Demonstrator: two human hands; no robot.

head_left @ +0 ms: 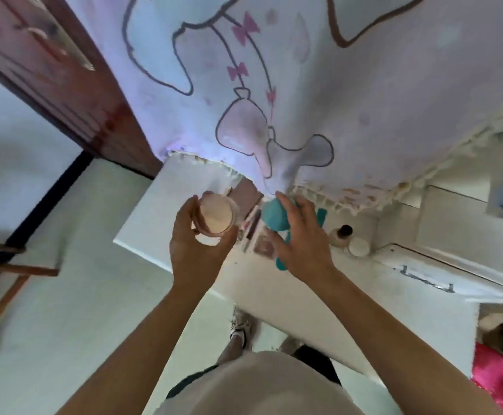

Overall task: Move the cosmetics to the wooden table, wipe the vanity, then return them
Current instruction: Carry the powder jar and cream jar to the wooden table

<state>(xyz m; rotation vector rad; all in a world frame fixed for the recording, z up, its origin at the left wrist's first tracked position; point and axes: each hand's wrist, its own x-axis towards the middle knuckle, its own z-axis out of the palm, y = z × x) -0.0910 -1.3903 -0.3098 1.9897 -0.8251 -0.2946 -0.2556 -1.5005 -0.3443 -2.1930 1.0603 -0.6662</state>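
My left hand (196, 247) grips a round pink jar (216, 216) above the left end of the white vanity (154, 211). My right hand (301, 241) holds a teal hairbrush by its head (274, 215); its teal handle tip (281, 264) pokes out below the palm. Under both hands lies an eyeshadow palette (251, 232), flat on the vanity top. To the right of my right hand stand a small dark-capped bottle (341, 233) and a small white jar (359, 246).
A white cloth with a cartoon print (274, 85) hangs over the vanity's back, its lace fringe touching the top. A brown wooden door (49, 70) is at the left, wooden furniture (1, 265) at far left. A pink cloth (502, 381) lies at bottom right.
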